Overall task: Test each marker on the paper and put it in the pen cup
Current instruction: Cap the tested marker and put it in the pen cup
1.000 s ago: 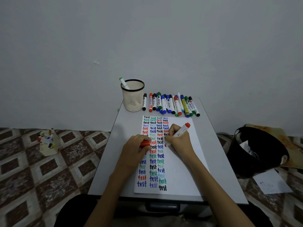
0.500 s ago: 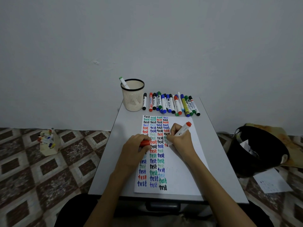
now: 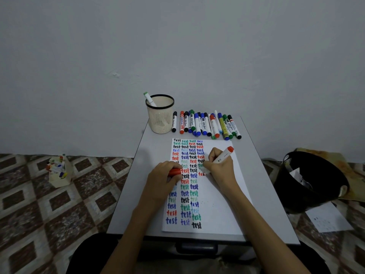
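Note:
My right hand (image 3: pixel 219 165) grips a white marker with a red end (image 3: pixel 225 154), its tip down on the white paper (image 3: pixel 221 210) beside a fresh red word. Columns of "test" in red, blue, green and black cover the paper's left part. My left hand (image 3: pixel 162 179) rests on the paper and holds the red cap (image 3: pixel 174 172). A cream pen cup with a black rim (image 3: pixel 160 115) stands at the table's far left with one green-ended marker (image 3: pixel 149 99) in it. To the cup's right lies a row of several markers (image 3: pixel 205 124).
The small grey table (image 3: pixel 262 175) stands against a plain wall. A black bin (image 3: pixel 310 180) with paper scraps sits on the floor at right, beside a loose sheet (image 3: pixel 329 218). A small holder of markers (image 3: pixel 59 171) stands on the tiled floor at left.
My right hand has shifted slightly to the right across the paper with the marker, adding red strokes. My left hand stays in place on the cap.

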A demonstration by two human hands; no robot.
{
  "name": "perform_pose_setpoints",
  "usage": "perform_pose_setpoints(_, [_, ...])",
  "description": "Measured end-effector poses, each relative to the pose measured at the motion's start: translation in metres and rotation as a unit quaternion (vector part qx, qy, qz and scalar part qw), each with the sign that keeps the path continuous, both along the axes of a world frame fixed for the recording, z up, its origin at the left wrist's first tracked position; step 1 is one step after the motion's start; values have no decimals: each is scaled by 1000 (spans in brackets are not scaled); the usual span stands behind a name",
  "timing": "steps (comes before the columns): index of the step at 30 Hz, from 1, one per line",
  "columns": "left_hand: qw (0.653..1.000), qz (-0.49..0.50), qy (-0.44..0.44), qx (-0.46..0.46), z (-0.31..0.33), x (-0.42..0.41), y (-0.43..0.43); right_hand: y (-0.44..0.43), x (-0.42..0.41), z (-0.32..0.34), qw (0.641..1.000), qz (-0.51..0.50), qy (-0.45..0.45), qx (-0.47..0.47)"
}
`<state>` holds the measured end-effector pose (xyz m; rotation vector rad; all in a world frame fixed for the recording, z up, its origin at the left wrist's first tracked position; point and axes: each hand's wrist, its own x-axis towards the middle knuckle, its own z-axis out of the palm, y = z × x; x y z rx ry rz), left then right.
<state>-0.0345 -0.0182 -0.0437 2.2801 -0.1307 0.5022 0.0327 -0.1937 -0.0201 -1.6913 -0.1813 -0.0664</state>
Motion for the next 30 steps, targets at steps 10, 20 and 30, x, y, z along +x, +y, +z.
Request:
perform_pose_setpoints(10, [1000,1,-2,8,-2,2,1,1,1,-2,999,-21,-2,26])
perform_pose_setpoints(20, [999,-15,-28,-6,-3,2,2,-6,-1,2,992,5,18,126])
perform_pose_setpoints(30, [959,-19,-9,-281,15,-10,5,-12,-1,5,917,213,120,315])
